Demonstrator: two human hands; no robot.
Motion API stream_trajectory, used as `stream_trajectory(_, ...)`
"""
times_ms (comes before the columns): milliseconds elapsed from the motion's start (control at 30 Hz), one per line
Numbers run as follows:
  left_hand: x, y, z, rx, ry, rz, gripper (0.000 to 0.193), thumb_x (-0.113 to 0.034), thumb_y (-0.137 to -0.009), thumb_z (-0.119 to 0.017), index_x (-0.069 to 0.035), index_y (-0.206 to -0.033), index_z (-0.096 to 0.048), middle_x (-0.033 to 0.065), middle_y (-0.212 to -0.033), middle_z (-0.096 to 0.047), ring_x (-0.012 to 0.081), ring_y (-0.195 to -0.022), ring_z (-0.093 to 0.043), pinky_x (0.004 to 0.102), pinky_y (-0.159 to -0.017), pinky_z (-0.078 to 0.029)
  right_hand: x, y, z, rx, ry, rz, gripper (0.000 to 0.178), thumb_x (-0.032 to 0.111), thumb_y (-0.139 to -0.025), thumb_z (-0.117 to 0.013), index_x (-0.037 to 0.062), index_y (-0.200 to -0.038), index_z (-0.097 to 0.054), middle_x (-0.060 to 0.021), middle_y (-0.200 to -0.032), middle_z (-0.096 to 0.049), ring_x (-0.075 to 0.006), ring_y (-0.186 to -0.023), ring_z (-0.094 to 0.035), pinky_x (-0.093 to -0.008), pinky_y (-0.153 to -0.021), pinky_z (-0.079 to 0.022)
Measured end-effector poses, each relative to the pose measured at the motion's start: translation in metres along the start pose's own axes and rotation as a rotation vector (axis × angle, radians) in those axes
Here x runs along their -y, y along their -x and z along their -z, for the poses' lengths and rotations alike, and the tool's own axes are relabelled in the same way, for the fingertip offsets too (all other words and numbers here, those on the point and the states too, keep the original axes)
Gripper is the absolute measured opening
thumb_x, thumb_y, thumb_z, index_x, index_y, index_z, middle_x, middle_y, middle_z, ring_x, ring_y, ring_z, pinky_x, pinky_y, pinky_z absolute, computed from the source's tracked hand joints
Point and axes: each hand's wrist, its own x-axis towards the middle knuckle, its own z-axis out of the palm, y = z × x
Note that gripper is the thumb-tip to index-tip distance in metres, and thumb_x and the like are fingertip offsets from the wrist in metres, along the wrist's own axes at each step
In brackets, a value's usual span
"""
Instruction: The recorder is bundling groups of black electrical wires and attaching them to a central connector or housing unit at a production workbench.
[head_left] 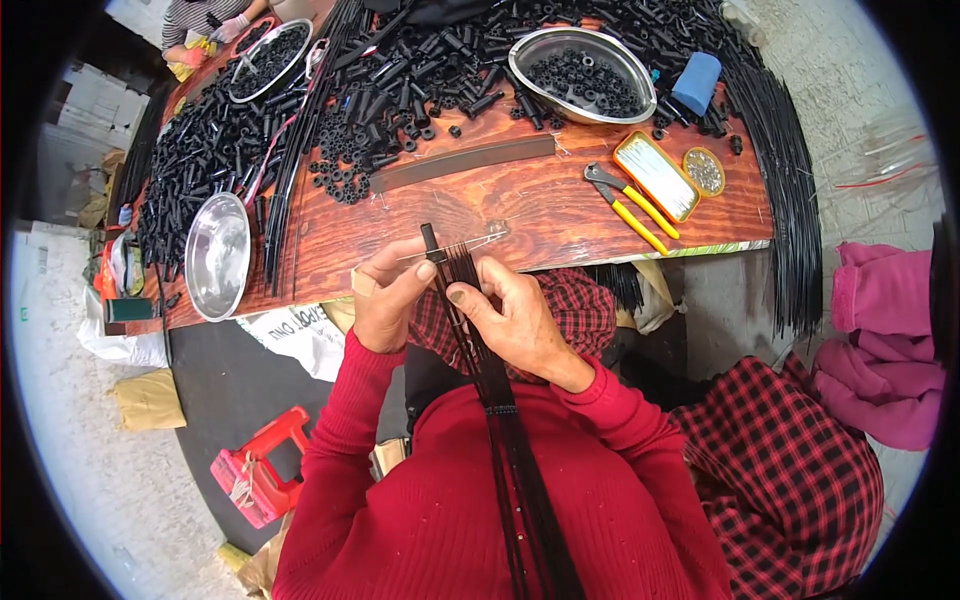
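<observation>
Left hand [385, 300]: fingers are closed on a thin metal pin [455, 246].
Right hand [510, 320]: fingers are pinched on the bundle of black rods [462, 268].
Bundle place: held near the wooden table [520, 200], over the lap.
Handling: judged light, thin, springy, a little slippery; better gripped near the top end.

rods [478, 340]: thin black plastic, slightly glossy, bundled between the left hand [385, 295] and right hand [515, 320]
wire [455, 247]: bright metal, just above the grip
table [470, 205]: varnished reddish wood, shiny (grain shows strongly)
bowl [217, 256]: polished steel, left of the grip
sleeves [450, 480]: red ribbed knit, matt
pliers [630, 205]: yellow plastic handles, dull metal head
</observation>
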Motion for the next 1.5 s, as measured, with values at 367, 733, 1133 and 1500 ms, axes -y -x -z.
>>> stream_trajectory(367,0.0,-0.002,0.001,0.067,0.009,0.039,0.029,-0.003,-0.09,-0.064,0.004,-0.118,-0.062,0.014,-0.109,-0.069,0.0196,-0.098,-0.067,0.0349,-0.091,-0.052,-0.007,-0.004,0.015,0.261,-0.365,-0.175,0.022,0.024,-0.098,-0.064,0.0034,-0.089,-0.059,0.0034,-0.075,-0.058,-0.0024,-0.067,-0.049,-0.022,-0.058,-0.041)
stream_trajectory(733,-0.001,-0.002,-0.004,-0.01,-0.09,0.022,0.028,-0.003,-0.09,-0.067,0.003,-0.117,-0.062,0.0102,-0.105,-0.07,0.0154,-0.094,-0.066,0.0293,-0.086,-0.053,-0.007,-0.006,0.019,0.25,-0.186,-0.021,0.028,0.027,-0.097,-0.063,0.0042,-0.082,-0.059,0.0063,-0.066,-0.044,-0.004,-0.062,-0.037,-0.0254,-0.053,-0.03)
stream_trajectory(1133,0.002,-0.004,0.001,0.056,-0.006,0.028,0.027,-0.006,-0.088,-0.069,0.003,-0.113,-0.061,0.0115,-0.105,-0.07,0.0157,-0.093,-0.067,0.0302,-0.086,-0.053,-0.005,-0.01,0.018,0.289,-0.361,-0.152,0.041,0.037,-0.098,-0.061,0.0037,-0.074,-0.059,0.0065,-0.063,-0.046,-0.0025,-0.059,-0.04,-0.025,-0.049,-0.031)
stream_trajectory(1500,-0.002,-0.006,0.0,0.025,-0.055,0.05,0.027,-0.002,-0.089,-0.067,0.003,-0.115,-0.062,0.011,-0.105,-0.07,0.016,-0.094,-0.067,0.0303,-0.085,-0.054,-0.008,-0.008,0.014,0.204,-0.283,-0.043,0.042,0.036,-0.098,-0.061,0.004,-0.072,-0.054,0.007,-0.061,-0.039,-0.0033,-0.059,-0.036,-0.026,-0.049,-0.029)
